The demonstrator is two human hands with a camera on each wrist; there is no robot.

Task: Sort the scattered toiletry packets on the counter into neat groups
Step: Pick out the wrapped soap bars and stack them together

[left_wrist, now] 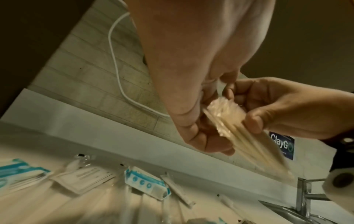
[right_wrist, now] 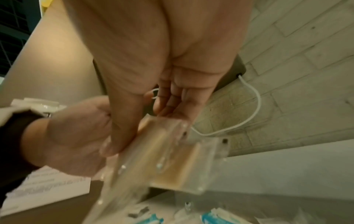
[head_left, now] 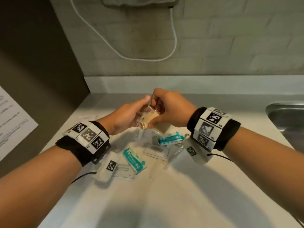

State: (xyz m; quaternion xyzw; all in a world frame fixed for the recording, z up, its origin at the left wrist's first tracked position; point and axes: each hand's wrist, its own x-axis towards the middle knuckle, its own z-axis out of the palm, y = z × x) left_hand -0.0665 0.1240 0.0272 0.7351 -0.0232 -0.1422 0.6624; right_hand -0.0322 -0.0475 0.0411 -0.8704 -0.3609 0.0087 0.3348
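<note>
Both hands are raised above the counter (head_left: 189, 186) and meet on a bunch of clear packets of beige sticks (head_left: 148, 120). My left hand (head_left: 130, 116) cradles the bunch from below with curled fingers. My right hand (head_left: 164, 109) pinches it from above between thumb and fingers. The left wrist view shows the packets (left_wrist: 239, 133) fanned out under the right hand (left_wrist: 277, 109). In the right wrist view the packets (right_wrist: 172, 159) are blurred. Below lie two teal-and-white packets (head_left: 171, 139) (head_left: 134, 159), white flat sachets (head_left: 155, 150) and another clear stick packet (head_left: 158, 167).
A steel sink (head_left: 286, 116) with a tap (left_wrist: 302, 195) sits at the right. A dark panel with a printed sheet (head_left: 13, 122) borders the counter on the left. A white cable (head_left: 148, 59) hangs on the tiled wall behind.
</note>
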